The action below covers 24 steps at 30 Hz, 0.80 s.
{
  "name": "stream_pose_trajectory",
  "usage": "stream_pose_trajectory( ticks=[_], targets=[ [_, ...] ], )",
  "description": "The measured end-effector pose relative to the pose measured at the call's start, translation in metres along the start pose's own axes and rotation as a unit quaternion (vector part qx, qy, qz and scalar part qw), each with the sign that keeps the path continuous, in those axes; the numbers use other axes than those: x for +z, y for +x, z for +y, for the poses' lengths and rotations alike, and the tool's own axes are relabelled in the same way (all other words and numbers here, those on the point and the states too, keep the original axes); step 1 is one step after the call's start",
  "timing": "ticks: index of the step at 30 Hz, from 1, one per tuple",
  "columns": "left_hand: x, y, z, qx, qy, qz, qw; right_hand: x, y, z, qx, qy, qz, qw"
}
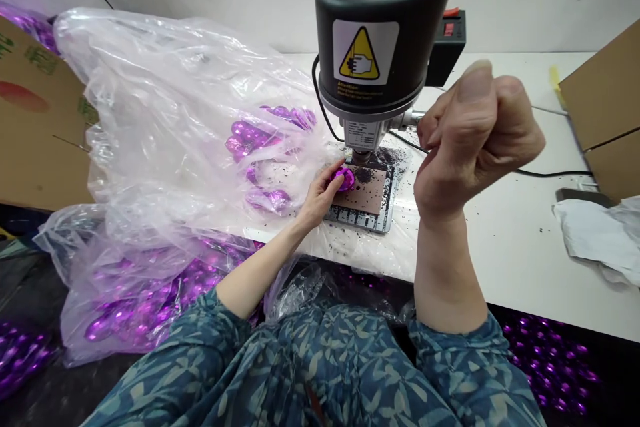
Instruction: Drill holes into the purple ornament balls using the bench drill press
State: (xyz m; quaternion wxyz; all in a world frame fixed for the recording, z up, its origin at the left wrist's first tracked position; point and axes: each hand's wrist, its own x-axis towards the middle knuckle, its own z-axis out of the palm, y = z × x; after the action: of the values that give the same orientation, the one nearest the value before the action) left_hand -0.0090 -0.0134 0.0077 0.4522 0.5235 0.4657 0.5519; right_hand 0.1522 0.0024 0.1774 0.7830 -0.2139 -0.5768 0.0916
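My left hand [320,197] pinches a shiny purple rounded piece [344,179] between thumb and fingers. The piece rests on a brown board [367,197] on the metal base [387,221] of a small bench drill press [380,33]. Just above and to the right of the piece is the drill chuck [361,155]; the bit's tip is hard to make out. At the machine's right side, my right hand [475,133] is closed in a fist around the feed lever [413,120], whose grip is hidden inside the hand. Dark shavings [367,175] lie on the board.
A clear plastic bag [165,113] with purple pieces [255,137] spreads over the table's left side. More purple pieces [165,287] sit in plastic below, and others [550,360] at lower right. Cardboard boxes [45,120] flank both sides. A cable [550,175] and white paper [597,237] lie right.
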Motion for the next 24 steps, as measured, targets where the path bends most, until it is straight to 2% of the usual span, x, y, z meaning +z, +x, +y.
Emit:
stream_pose_trajectory(
  ticks=[5,10,15,20,24],
  targets=[
    [0.000,0.006,-0.017,0.035,0.054,-0.033,0.997,0.001,-0.001,0.004,-0.042,-0.053,0.020,0.998],
    [0.004,0.013,-0.034,0.040,0.044,-0.034,0.998,0.000,-0.003,0.003,-0.038,-0.054,0.019,0.998],
    [0.004,0.014,-0.031,0.058,0.062,-0.052,0.995,0.001,-0.001,0.002,-0.046,-0.022,0.026,0.998],
    [0.009,0.006,-0.025,0.106,0.100,-0.075,0.986,0.003,-0.001,0.001,-0.006,-0.041,0.022,0.999],
    [0.015,0.001,-0.022,0.117,0.111,-0.080,0.984,0.003,-0.001,-0.005,-0.026,-0.028,0.035,0.999]
  ],
)
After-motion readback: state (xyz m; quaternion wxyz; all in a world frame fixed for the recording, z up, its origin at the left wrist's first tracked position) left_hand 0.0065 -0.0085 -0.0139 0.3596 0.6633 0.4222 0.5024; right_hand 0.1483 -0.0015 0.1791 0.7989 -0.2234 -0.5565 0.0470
